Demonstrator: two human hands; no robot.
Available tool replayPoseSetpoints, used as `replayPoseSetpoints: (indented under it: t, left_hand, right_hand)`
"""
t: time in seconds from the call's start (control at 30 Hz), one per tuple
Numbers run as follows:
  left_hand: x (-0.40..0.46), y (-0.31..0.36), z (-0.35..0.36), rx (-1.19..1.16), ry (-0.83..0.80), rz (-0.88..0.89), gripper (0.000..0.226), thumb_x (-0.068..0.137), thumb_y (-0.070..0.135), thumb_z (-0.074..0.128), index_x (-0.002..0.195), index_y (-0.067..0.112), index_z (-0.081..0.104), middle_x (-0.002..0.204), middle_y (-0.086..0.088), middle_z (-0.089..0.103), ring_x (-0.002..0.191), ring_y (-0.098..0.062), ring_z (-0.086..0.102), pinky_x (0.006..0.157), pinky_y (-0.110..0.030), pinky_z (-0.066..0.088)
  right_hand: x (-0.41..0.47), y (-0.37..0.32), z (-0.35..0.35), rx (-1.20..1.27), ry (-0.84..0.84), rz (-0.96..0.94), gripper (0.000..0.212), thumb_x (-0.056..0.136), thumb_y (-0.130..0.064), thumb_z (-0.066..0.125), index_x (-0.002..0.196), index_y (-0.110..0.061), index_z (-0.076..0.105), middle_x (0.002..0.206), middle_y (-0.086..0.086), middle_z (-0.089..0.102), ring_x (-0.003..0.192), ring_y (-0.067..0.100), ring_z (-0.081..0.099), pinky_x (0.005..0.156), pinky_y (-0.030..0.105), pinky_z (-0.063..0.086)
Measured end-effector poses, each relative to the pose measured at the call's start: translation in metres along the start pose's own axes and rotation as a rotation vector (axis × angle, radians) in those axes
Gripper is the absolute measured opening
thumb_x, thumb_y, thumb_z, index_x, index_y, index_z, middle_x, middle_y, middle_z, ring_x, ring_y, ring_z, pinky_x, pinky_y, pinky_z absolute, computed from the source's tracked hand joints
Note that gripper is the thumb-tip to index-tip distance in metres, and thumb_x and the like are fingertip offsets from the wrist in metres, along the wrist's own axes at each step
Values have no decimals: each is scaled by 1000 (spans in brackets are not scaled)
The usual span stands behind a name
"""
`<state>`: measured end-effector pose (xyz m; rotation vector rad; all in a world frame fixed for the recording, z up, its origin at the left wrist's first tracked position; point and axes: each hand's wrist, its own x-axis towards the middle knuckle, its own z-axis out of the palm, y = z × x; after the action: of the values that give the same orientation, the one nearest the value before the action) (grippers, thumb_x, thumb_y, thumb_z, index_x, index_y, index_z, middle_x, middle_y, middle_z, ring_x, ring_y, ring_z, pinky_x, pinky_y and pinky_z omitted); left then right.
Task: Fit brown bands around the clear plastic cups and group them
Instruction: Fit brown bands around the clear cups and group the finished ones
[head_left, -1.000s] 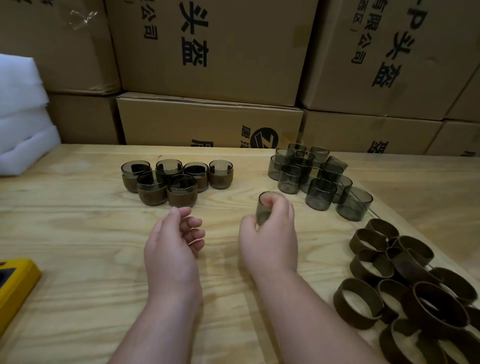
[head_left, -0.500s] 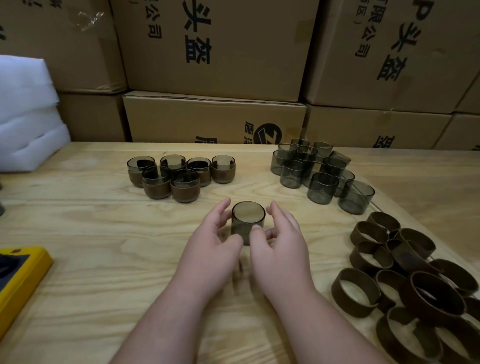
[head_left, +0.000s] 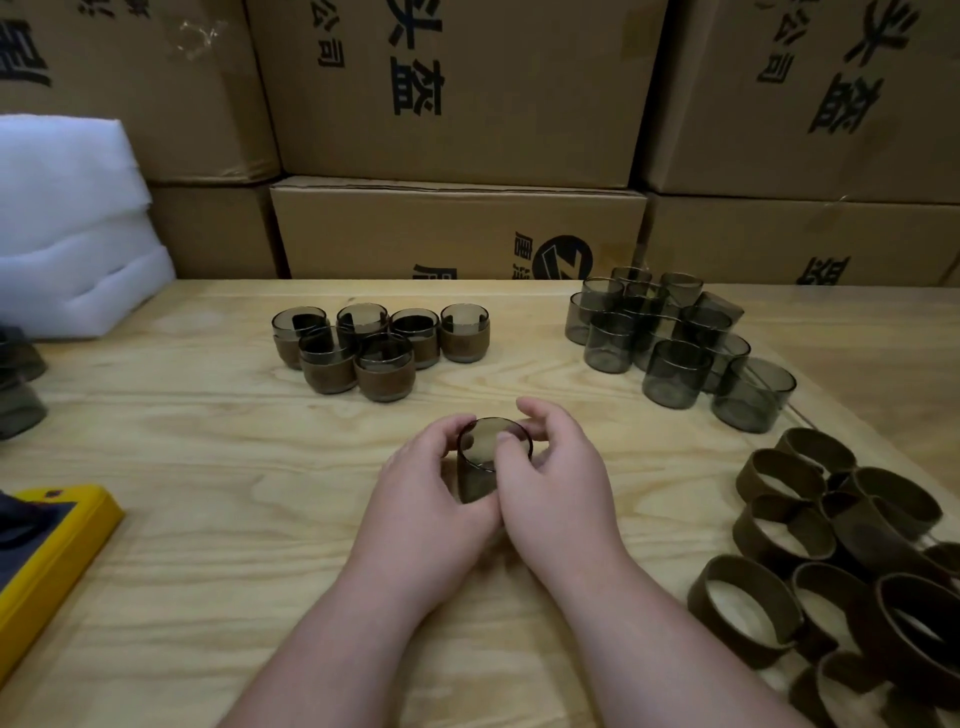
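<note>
A bare smoky clear cup (head_left: 485, 457) is held over the middle of the wooden table (head_left: 208, 519), tilted toward me. My left hand (head_left: 431, 493) grips its left side and my right hand (head_left: 550, 483) grips its right side, thumb on the rim. Several banded cups (head_left: 363, 348) stand grouped at the back centre-left. Several bare cups (head_left: 675, 338) cluster at the back right. A heap of loose brown bands (head_left: 831, 561) lies at the right front.
Stacked cardboard boxes (head_left: 457, 104) wall off the table's back edge. White foam (head_left: 67, 223) sits at the back left. A yellow-edged object (head_left: 52, 545) lies at the left front, and dark items (head_left: 18, 389) show at the left edge.
My right hand brought the cup from the back toward the middle. My left hand came in and now both hands grip it, closer to me and tilted.
</note>
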<state>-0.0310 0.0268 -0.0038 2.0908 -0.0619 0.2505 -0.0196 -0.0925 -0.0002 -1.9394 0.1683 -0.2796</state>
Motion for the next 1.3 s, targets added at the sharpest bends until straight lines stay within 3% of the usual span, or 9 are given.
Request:
replayPoseSetpoints:
  t: [0.17,0.33,0.43,0.57,0.73,0.87,1.03,1.2,1.3]
  left_hand:
    - [1,-1,2,-235,71,-3,55,63,41,83,111,49,56,107,35,68,96,10,67,78,-9,50]
    - [0,-2,3,-386,110,34,58,67,26,80,116,47,57,118,27,68,101,-5,73,83,-25,59]
    - [1,-4,4,-432,100,58,58,68,18,78,113,49,59,122,21,67,96,-11,76,77,-27,61]
    - [3,-4,5,-476,107,56,61,67,16,81,115,49,59,122,20,67,90,-11,76,68,-21,58]
    - [3,-5,4,-458,79,51,75,66,26,82,135,43,56,114,28,71,93,-3,75,76,-19,59]
    - [3,-3,4,-441,97,77,60,68,27,79,120,50,60,113,32,70,91,2,73,70,-12,54]
    - [3,-3,3,-430,91,63,57,68,27,75,102,71,59,109,35,69,92,0,73,73,-13,54]
    - [6,-8,3,-454,79,66,55,68,26,78,111,55,59,107,36,69,91,1,74,69,-13,54]
    - [7,-9,4,-460,76,86,57,69,24,82,107,61,60,109,35,69,93,-1,74,73,-15,55]
  right_hand:
    - [1,3,2,48,-37,-54,35,79,-52,53,111,-41,63,110,-14,67,94,10,64,87,36,56]
    - [-1,5,2,145,-104,-114,42,79,-61,53,111,-37,66,107,-11,72,88,4,68,86,40,57]
    - [2,5,3,255,-196,-162,29,83,-47,59,109,-38,68,102,-10,76,92,8,72,87,42,59]
    - [6,8,4,449,-273,-156,32,88,-27,58,117,-26,71,104,-1,78,95,20,76,84,42,61]
    - [10,10,6,533,-280,-151,33,89,-23,52,114,-23,74,103,2,79,96,25,76,87,45,60]
    - [11,9,7,532,-289,-155,31,87,-21,51,102,-31,76,102,-1,79,94,20,76,83,39,59]
    - [7,5,7,461,-299,-185,41,82,-18,55,119,-24,70,112,2,76,105,26,72,97,56,56]
    - [7,5,8,416,-299,-207,39,81,-16,55,115,-29,70,110,4,76,104,32,72,95,59,55]
    - [6,7,10,383,-276,-236,38,80,-19,59,113,-35,70,103,-3,77,92,27,73,90,47,60]
